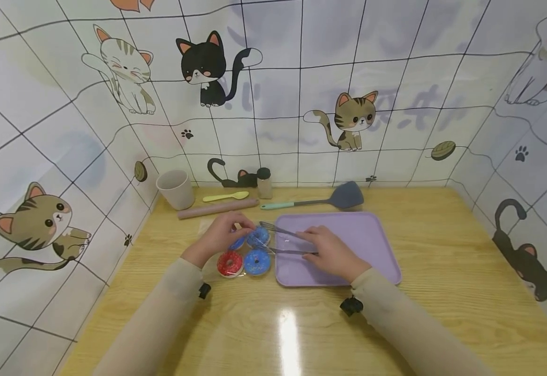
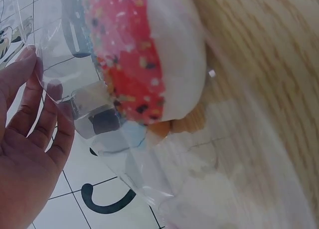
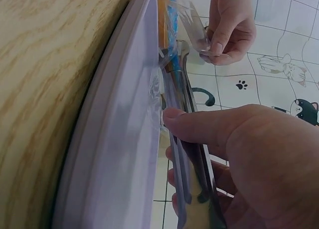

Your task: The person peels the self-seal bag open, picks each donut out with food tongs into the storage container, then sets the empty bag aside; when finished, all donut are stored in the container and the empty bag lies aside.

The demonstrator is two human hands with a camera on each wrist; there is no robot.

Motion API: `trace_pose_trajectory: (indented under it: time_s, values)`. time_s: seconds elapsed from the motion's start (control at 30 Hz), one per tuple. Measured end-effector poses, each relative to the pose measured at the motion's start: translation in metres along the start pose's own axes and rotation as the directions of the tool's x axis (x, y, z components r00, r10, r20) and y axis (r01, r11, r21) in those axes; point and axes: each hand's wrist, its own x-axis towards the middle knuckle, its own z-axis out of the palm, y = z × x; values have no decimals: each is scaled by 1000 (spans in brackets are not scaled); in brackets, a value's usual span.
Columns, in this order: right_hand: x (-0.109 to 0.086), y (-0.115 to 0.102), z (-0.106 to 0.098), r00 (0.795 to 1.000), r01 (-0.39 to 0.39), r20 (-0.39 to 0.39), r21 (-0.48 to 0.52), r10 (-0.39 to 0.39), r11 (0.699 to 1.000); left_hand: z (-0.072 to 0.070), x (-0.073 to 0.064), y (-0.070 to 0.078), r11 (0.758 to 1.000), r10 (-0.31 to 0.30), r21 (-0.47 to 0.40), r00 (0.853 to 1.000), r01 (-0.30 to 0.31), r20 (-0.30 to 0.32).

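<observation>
So your left grip (image 1: 223,232) has a fold of the clear bag (image 2: 149,184) pinched between thumb and fingers, and your right grip (image 1: 332,253) is wrapped around the metal tongs (image 1: 293,252), their two arms spread apart. The doughnuts lie bunched in the bag on the table (image 1: 442,271), just left of the purple tray (image 1: 372,250): the red doughnut (image 1: 230,263) near left, the near blue doughnut (image 1: 257,262) beside it, the far blue doughnut (image 1: 258,237) beyond that, and another blue doughnut (image 1: 237,242) half hidden under your left fingers. To me it looks like the tong arms straddle the far blue one; can't tell if they touch it. I'd hold the film high and off to the left so it doesn't get nipped, take the tongs low around the sides, then squeeze gently, since soft icing would probably dent. Worth checking each camera: from the head you get the whole layout, but the film almost vanishes. Your left wrist view shows it properly, plus the red one's pale side, which you can't really see from above. The right wrist view gives you the tray's raised rim side-on and your thumb pressed along the tongs, so watch for snagging there.
</observation>
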Motion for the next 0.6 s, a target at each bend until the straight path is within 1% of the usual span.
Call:
trace_pose_trajectory:
  time_s: [0.17,0.4,0.6]
  values:
    - [0,1,-3,1000,0,8,-15,0,1000,-1,3,-2,1000,-6,-15,1000,6,11]
    - [-5,-2,-9,1000,12,-16,-14,-12,1000,-4,2,-6,998,-54,-11,998,54,10]
    - [-19,-5,-19,999,6,-49,-33,-8,999,-3,-2,-1,998,-45,-35,999,45,23]
